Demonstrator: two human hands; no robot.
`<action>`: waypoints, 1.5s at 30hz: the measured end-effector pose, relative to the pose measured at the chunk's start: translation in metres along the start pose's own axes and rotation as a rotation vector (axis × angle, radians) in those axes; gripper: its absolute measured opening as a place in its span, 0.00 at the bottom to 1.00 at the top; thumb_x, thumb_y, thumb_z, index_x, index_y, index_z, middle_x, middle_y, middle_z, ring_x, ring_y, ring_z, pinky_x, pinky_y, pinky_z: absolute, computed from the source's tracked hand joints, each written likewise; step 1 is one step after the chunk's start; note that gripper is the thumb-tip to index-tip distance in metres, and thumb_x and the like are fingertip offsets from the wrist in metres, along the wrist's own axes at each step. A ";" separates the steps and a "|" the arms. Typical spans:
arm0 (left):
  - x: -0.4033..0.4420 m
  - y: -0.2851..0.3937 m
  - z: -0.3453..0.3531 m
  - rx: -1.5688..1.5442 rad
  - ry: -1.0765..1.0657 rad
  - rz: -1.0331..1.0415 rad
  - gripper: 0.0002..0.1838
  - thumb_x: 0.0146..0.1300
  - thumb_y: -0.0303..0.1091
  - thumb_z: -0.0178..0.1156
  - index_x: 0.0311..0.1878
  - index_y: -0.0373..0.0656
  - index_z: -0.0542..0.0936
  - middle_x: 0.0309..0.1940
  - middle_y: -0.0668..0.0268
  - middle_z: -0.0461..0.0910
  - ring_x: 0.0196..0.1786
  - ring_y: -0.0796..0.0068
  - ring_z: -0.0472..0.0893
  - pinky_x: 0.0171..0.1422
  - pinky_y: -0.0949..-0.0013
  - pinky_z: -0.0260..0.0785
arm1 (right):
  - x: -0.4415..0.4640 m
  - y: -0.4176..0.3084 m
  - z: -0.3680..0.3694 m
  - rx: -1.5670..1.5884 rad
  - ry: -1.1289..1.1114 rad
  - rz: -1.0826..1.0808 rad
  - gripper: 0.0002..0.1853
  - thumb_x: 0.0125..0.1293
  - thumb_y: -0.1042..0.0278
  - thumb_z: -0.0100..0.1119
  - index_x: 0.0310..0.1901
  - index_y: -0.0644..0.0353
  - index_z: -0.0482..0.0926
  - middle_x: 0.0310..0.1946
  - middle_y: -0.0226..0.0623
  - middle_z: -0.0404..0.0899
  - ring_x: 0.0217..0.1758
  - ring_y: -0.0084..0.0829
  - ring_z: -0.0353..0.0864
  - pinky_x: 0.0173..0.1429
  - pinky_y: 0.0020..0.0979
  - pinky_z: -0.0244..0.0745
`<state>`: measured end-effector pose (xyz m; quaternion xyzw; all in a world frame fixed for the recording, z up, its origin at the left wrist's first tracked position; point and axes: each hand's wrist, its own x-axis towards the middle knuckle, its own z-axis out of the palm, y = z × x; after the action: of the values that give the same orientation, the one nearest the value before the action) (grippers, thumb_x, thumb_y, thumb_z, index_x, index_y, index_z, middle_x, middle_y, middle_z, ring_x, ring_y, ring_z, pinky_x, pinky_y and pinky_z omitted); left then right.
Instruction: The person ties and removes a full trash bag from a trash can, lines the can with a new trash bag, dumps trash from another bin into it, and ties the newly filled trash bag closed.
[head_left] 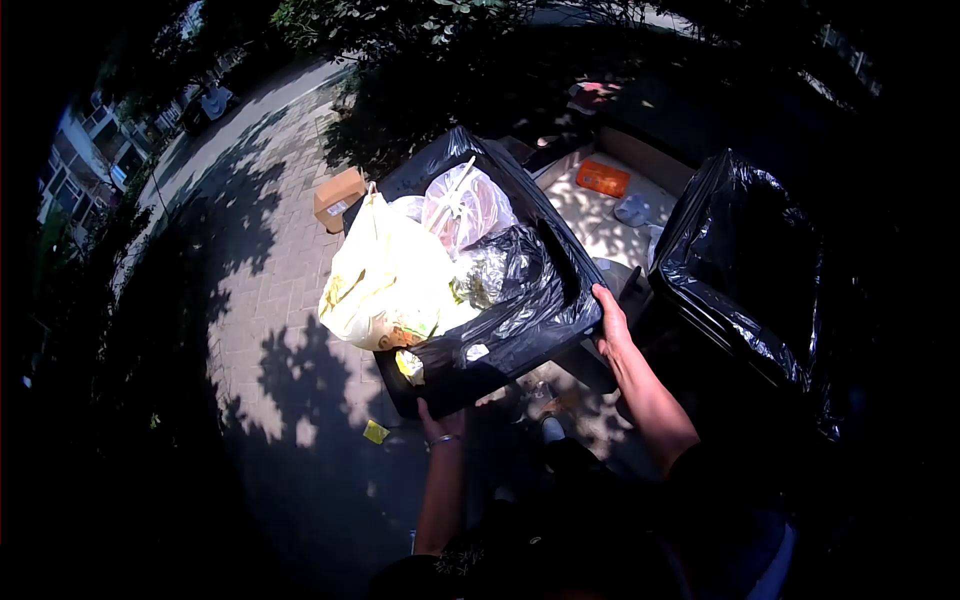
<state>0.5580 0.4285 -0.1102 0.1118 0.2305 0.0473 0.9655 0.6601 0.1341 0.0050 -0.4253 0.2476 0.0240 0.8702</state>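
Observation:
A black trash bin (500, 375) with a black liner is tilted in front of me, its top towards me. My left hand (441, 426) grips its near lower edge, fingers partly hidden under the bin. At the right corner, my right hand (612, 325) is closed around the rim. A bulging whitish plastic bag (388, 285) fills the left part of the bin and hangs over the side. Behind it rests a knotted translucent pinkish bag (468, 208). Crumpled black plastic (515, 265) lies beside them.
A second black-lined bin (740, 260) stands to the right. Behind is a large open box (640, 150) with an orange packet (602, 178). A small cardboard box (340, 196) and a yellow wrapper (376, 432) lie on the brick paving (275, 260).

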 end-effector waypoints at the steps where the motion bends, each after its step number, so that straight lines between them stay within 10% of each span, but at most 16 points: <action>1: -0.006 0.007 -0.009 0.016 -0.076 -0.018 0.31 0.50 0.54 0.52 0.52 0.41 0.66 0.52 0.61 0.66 0.54 0.62 0.65 0.58 0.59 0.56 | -0.015 0.010 0.005 0.007 0.009 -0.036 0.14 0.51 0.59 0.55 0.35 0.60 0.72 0.26 0.32 0.73 0.26 0.27 0.72 0.32 0.29 0.69; 4: -0.031 0.026 -0.046 0.034 -0.199 -0.014 0.32 0.51 0.57 0.49 0.53 0.43 0.65 0.52 0.62 0.66 0.54 0.62 0.65 0.59 0.58 0.55 | -0.065 0.031 0.013 -0.033 -0.003 -0.038 0.16 0.51 0.56 0.55 0.37 0.57 0.74 0.30 0.30 0.75 0.32 0.23 0.72 0.38 0.25 0.66; 7: -0.073 0.045 -0.063 0.007 0.170 -0.023 0.33 0.52 0.58 0.46 0.55 0.44 0.64 0.51 0.62 0.67 0.54 0.62 0.65 0.60 0.59 0.54 | -0.093 0.065 -0.007 0.062 0.061 -0.090 0.12 0.51 0.62 0.55 0.33 0.62 0.72 0.27 0.33 0.74 0.32 0.27 0.72 0.38 0.29 0.69; 12: -0.144 0.074 -0.052 0.540 -0.094 0.038 0.32 0.53 0.58 0.44 0.54 0.44 0.64 0.49 0.63 0.68 0.52 0.64 0.66 0.59 0.61 0.54 | -0.177 0.100 -0.057 0.151 0.207 -0.051 0.22 0.51 0.53 0.52 0.42 0.61 0.69 0.38 0.35 0.72 0.40 0.29 0.71 0.46 0.31 0.66; 19: -0.152 0.095 -0.091 0.237 0.001 -0.454 0.25 0.59 0.51 0.43 0.52 0.41 0.65 0.42 0.64 0.69 0.43 0.69 0.69 0.46 0.67 0.64 | -0.293 0.141 -0.115 0.343 0.360 0.138 0.31 0.49 0.41 0.47 0.50 0.54 0.66 0.45 0.32 0.71 0.44 0.30 0.70 0.46 0.29 0.66; 21: -0.156 0.113 -0.176 0.042 -0.364 -0.588 0.27 0.57 0.56 0.41 0.51 0.45 0.66 0.41 0.67 0.70 0.43 0.71 0.69 0.48 0.68 0.62 | -0.317 0.152 -0.128 0.393 0.366 0.153 0.30 0.49 0.41 0.48 0.50 0.53 0.66 0.44 0.29 0.71 0.41 0.27 0.71 0.43 0.26 0.67; 27: -0.224 0.106 -0.090 0.607 0.234 -0.384 0.27 0.57 0.56 0.40 0.50 0.45 0.66 0.39 0.69 0.70 0.43 0.72 0.69 0.47 0.68 0.62 | -0.362 0.124 -0.189 0.041 0.339 0.854 0.29 0.50 0.43 0.51 0.49 0.55 0.66 0.43 0.29 0.72 0.39 0.23 0.72 0.43 0.21 0.65; 30: -0.207 0.118 -0.153 0.302 -0.094 -0.417 0.27 0.57 0.56 0.40 0.51 0.45 0.65 0.41 0.68 0.69 0.43 0.71 0.69 0.47 0.68 0.62 | -0.297 0.060 -0.195 -0.910 0.029 0.179 0.33 0.53 0.51 0.55 0.54 0.65 0.58 0.45 0.41 0.68 0.49 0.30 0.66 0.50 0.29 0.62; 34: -0.216 0.099 -0.093 0.710 0.042 -0.164 0.33 0.56 0.60 0.39 0.56 0.43 0.61 0.50 0.64 0.66 0.50 0.67 0.67 0.55 0.65 0.58 | -0.167 -0.022 -0.147 -0.517 0.113 -0.357 0.16 0.61 0.64 0.44 0.49 0.63 0.65 0.40 0.36 0.72 0.39 0.20 0.72 0.41 0.19 0.66; 39: -0.207 0.100 -0.080 0.673 0.033 -0.102 0.31 0.57 0.58 0.38 0.56 0.44 0.60 0.50 0.64 0.66 0.51 0.68 0.67 0.55 0.66 0.59 | 0.032 -0.034 -0.110 -0.882 0.130 -0.725 0.17 0.61 0.60 0.41 0.40 0.66 0.71 0.31 0.40 0.75 0.34 0.29 0.74 0.40 0.25 0.66; 43: -0.191 0.107 -0.094 0.684 0.160 -0.028 0.32 0.58 0.57 0.38 0.56 0.39 0.60 0.51 0.60 0.66 0.51 0.64 0.67 0.55 0.68 0.58 | 0.052 -0.059 -0.070 -1.219 -0.039 -0.287 0.29 0.60 0.46 0.38 0.41 0.71 0.71 0.36 0.41 0.74 0.39 0.29 0.70 0.46 0.27 0.61; 45: -0.181 0.116 -0.114 1.166 0.614 0.451 0.33 0.58 0.54 0.41 0.56 0.34 0.58 0.52 0.51 0.63 0.52 0.59 0.66 0.56 0.66 0.57 | 0.062 -0.063 -0.063 -1.062 0.076 -0.078 0.29 0.60 0.46 0.39 0.44 0.70 0.71 0.42 0.44 0.72 0.44 0.30 0.68 0.49 0.30 0.60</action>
<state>0.3403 0.5368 -0.1026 0.6386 0.4521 0.1445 0.6057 0.7047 0.0360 -0.0091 -0.8167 0.2168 0.0984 0.5256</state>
